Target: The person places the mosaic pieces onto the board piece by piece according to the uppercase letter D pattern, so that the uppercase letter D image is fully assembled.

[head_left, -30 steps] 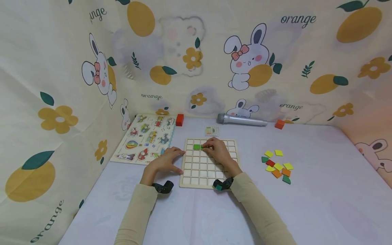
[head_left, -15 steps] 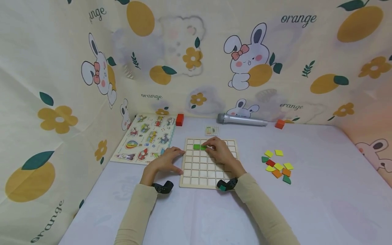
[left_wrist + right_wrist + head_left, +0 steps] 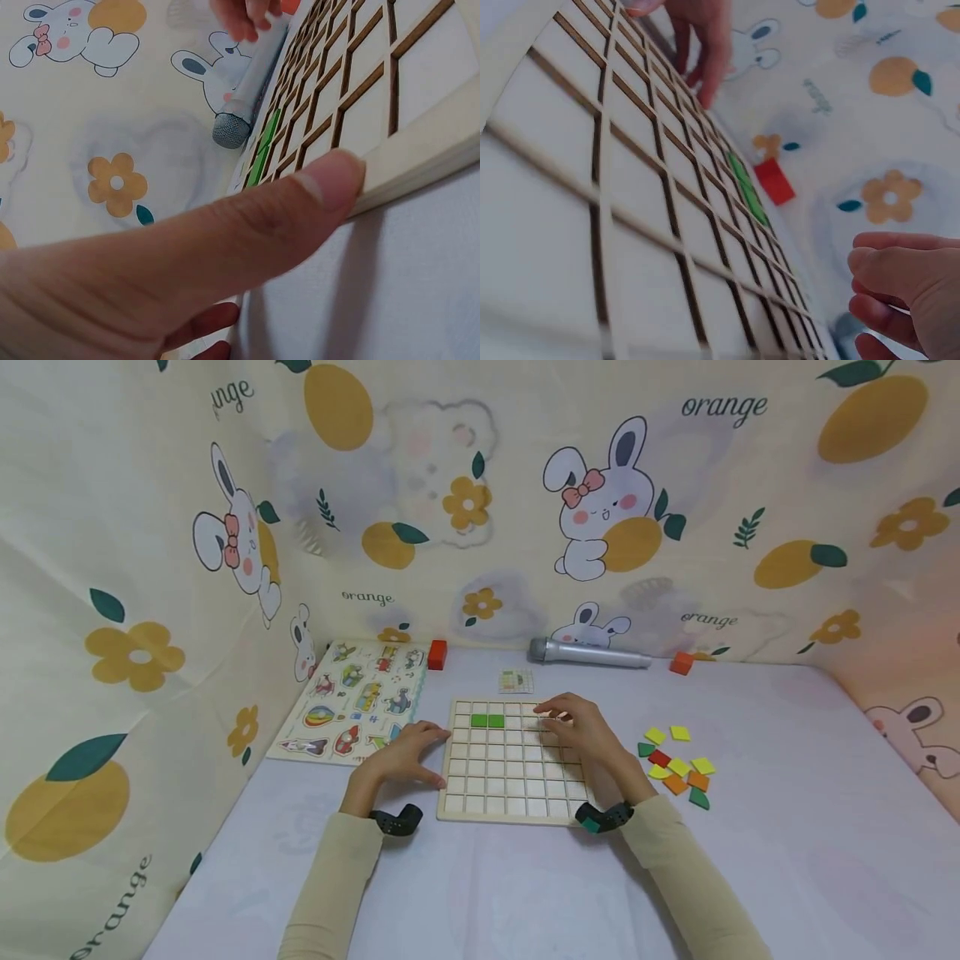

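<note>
A wooden grid board (image 3: 480,817) lies flat on the table, and two green square tiles (image 3: 487,721) sit side by side in its second row from the back. My left hand (image 3: 407,754) rests at the board's left edge, thumb and fingers spread; in the left wrist view the thumb (image 3: 330,180) touches the wooden frame. Over the right part of the board hovers my right hand (image 3: 588,731), its fingers loosely bent and nothing between them. The right wrist view shows those fingers (image 3: 885,277) apart from the board.
Several yellow, orange, red and green pieces (image 3: 678,767) lie scattered right of the board. A picture puzzle board (image 3: 348,702) is at the left. Behind stand a small printed card (image 3: 516,681), a silver microphone (image 3: 588,653), and two red blocks, one left (image 3: 437,655), one right (image 3: 681,663).
My right hand has let go of the second green tile, which now lies in its cell beside the first, and has moved right. My left hand has stayed at the board's edge.
</note>
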### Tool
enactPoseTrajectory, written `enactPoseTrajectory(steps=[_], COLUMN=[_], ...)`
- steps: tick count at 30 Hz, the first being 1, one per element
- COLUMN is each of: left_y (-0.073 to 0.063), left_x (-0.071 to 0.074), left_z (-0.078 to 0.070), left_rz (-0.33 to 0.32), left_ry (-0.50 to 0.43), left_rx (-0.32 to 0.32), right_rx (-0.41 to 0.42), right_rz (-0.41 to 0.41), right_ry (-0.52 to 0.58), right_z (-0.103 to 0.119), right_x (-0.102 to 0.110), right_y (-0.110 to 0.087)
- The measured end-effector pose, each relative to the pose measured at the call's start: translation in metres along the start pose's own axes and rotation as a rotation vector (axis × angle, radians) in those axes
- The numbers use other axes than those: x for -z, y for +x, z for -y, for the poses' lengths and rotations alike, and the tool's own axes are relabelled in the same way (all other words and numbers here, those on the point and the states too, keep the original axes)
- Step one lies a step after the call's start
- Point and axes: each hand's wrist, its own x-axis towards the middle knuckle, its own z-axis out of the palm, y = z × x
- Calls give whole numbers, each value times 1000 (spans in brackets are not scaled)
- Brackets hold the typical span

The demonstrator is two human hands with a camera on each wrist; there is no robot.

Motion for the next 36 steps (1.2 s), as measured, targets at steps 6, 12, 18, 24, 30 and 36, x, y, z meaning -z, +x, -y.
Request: enactPoseTrajectory(steps=[6,12,18,24,30,36], left_y=[-2,-4,-5,-1,-1,-2], left_x=[0,1,1,0,2,3], left_z=[-1,-2,-2,-1,-1,-1], left_rz=[-3,-6,-6,-5,2,5], left_ry=[-1,-4,-22,-9,-2,-6], left_rx=[-19,-28,-26,-37,-26,-23], right_rx=[-34,-65,-96,-227,-356,-442], right_rz=[-31,-35,-53,-73,-75,-21], right_ry=[-70,-122,-159,-206,-203,-211], right_z=[-10,-23,-30,-41,-59,-71], right_x=[23,42,63,83,96,100], right_y=[-24,-47,-57,-66,-83,-91])
